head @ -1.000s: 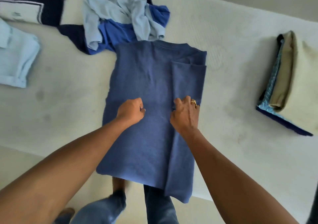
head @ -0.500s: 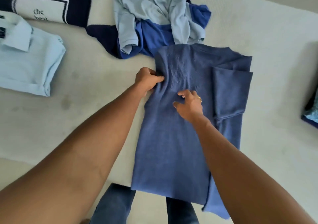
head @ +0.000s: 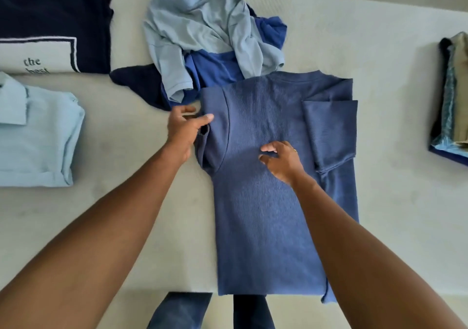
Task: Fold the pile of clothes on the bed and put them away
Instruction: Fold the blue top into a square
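Note:
A blue ribbed T-shirt [head: 268, 202] lies flat on the bed [head: 379, 202], hem toward me, its right side and sleeve folded over the body. My left hand [head: 183, 132] pinches the left sleeve at the shirt's left edge, thumb on top of the cloth. My right hand [head: 282, 160] rests on the middle of the shirt with loosely bent fingers, holding nothing. Behind the collar sits the unfolded pile [head: 215, 40]: a light blue shirt on top of brighter blue and navy garments.
A folded light blue collared shirt [head: 38, 136] lies at the left, a folded navy top with a white printed panel [head: 53, 25] behind it. A folded stack [head: 453, 96] sits at the right edge. My legs in jeans [head: 182, 311] stand against the bed's front edge.
My left hand moved from the shirt's middle to its left edge and took hold of the sleeve. My right hand slid left onto the shirt's centre. The view shifted left.

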Action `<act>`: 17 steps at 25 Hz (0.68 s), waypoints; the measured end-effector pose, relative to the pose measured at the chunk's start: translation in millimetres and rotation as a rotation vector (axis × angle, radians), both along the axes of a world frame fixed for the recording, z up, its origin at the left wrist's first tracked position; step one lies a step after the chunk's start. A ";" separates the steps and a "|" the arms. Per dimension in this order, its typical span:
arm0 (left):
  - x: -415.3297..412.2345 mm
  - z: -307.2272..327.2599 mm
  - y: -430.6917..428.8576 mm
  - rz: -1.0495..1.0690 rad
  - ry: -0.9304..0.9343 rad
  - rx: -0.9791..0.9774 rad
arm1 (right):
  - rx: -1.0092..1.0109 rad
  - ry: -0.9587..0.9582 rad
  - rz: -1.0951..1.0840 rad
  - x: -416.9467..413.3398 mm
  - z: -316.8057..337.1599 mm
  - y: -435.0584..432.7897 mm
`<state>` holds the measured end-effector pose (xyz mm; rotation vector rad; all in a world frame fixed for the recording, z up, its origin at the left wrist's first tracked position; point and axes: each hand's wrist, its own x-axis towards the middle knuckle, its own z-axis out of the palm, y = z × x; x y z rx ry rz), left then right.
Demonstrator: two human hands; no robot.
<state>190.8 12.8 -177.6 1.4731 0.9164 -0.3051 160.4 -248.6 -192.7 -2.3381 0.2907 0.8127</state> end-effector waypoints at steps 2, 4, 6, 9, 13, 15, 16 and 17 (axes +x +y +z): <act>-12.7 4.2 13.7 0.033 -0.037 0.228 | -0.009 0.015 -0.011 -0.6 -2.5 -1.1; -27.3 0.4 27.5 0.115 -0.005 0.354 | -0.043 0.014 -0.028 0.0 -4.0 0.8; -38.3 -6.9 38.3 0.155 0.084 0.366 | -0.079 -0.086 -0.062 -2.9 -3.6 11.3; -51.2 -9.6 43.4 0.174 0.252 0.168 | 0.023 -0.269 -0.117 -20.1 2.8 58.1; -59.9 -19.7 63.4 0.232 0.284 0.153 | 0.174 -0.241 0.193 -68.4 0.1 149.2; -63.4 -18.1 71.2 0.279 0.293 0.143 | 0.203 -0.155 0.552 -86.0 -0.4 175.3; -64.5 -16.3 70.8 0.230 0.283 0.146 | 0.293 -0.143 0.543 -89.6 1.9 179.1; -64.9 -12.4 69.9 0.156 0.272 0.143 | 0.382 -0.188 0.408 -89.5 2.0 179.1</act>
